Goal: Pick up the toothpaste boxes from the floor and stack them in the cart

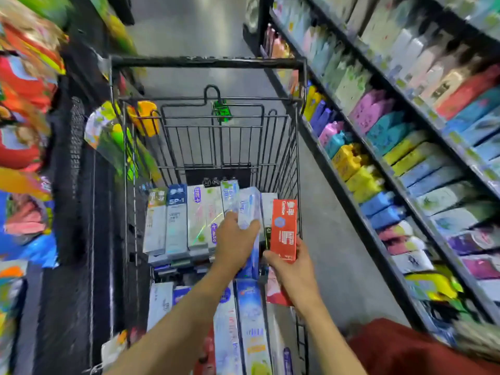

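Observation:
A black wire cart [208,62] stands in the aisle in front of me. Several toothpaste boxes [176,220] lie side by side in a row at its far end, and more boxes [251,320] lie in a nearer row. My left hand [234,243] grips a pale blue and white toothpaste box [249,207] over the right part of the far row. My right hand [293,269] holds a red toothpaste box [284,228] by its near end, upright against the cart's right wall.
Shelves [392,147] of coloured bottles and packs run along the right of the aisle. Blurred snack packets [24,104] fill racks on the left. A green tag [221,110] hangs on the cart's far end. Grey floor [330,239] shows beside the cart.

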Available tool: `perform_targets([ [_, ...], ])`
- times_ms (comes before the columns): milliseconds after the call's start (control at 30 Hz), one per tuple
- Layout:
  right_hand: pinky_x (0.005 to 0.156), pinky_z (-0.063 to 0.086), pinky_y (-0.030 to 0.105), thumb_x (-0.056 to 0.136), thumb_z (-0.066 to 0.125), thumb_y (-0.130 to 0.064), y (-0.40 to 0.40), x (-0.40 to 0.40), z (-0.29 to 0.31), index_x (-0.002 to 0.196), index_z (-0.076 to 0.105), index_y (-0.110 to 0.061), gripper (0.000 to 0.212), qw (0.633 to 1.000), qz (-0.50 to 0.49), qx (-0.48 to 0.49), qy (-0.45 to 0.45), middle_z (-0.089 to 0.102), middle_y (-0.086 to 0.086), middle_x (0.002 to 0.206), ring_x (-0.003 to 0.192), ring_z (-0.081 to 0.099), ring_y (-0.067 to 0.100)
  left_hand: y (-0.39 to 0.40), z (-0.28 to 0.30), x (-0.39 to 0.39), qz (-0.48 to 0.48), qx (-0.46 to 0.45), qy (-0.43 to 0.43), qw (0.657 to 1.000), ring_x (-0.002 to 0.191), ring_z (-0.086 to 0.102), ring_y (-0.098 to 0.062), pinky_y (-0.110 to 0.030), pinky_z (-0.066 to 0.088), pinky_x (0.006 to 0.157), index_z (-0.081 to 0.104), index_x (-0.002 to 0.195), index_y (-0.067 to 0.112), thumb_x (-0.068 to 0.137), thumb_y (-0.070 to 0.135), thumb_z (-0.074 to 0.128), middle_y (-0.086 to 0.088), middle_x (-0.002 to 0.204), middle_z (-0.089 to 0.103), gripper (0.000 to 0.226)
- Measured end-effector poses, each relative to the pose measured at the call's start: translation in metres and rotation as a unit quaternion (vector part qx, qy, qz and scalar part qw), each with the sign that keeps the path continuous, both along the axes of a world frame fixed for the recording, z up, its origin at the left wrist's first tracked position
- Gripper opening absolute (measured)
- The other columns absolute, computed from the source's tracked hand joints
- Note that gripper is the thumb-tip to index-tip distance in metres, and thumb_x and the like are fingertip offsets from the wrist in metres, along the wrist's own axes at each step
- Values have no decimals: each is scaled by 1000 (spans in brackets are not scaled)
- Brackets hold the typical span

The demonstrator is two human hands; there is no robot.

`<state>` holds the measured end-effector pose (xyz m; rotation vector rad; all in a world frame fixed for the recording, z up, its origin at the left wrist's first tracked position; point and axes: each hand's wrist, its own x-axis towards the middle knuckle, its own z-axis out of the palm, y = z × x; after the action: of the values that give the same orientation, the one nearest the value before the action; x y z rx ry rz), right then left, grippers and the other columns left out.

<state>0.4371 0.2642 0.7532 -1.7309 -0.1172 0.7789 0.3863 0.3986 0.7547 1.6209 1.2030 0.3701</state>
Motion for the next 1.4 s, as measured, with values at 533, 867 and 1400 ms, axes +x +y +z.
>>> perform_targets([
  [533, 72, 57, 24, 79, 84, -11, 40, 48, -57, 122, 62, -22, 50, 998, -20, 25, 63, 78, -5, 97, 83, 73, 13, 55, -111, 79, -122, 147, 299, 935, 103, 64, -37, -38, 38, 70, 42, 125, 11, 88, 59, 61, -13, 111, 66, 65],
  [867, 86, 62, 37, 93, 71, -23, 50, 64, -71, 130, 45, -46, 50, 996, -3, 12, 94, 69, -6, 120, 105, 72, 15, 65, -123, 75, -184, 208, 368, 887, 97, 68, -31, -34, 34, 62, 27, 147, 14, 88, 73, 54, -6, 112, 63, 88],
  [1400, 80, 58, 33, 108, 45, -30, 99, 98, -124, 140, 46, -13, 36, 955, 125, -244, -114, 56, 11, 132, 114, 61, 19, 68, -112, 25, -305, 317, 323, 838, 131, 40, -26, -38, 34, 104, 41, 147, 17, 102, 55, 39, -4, 146, 44, 59],
])
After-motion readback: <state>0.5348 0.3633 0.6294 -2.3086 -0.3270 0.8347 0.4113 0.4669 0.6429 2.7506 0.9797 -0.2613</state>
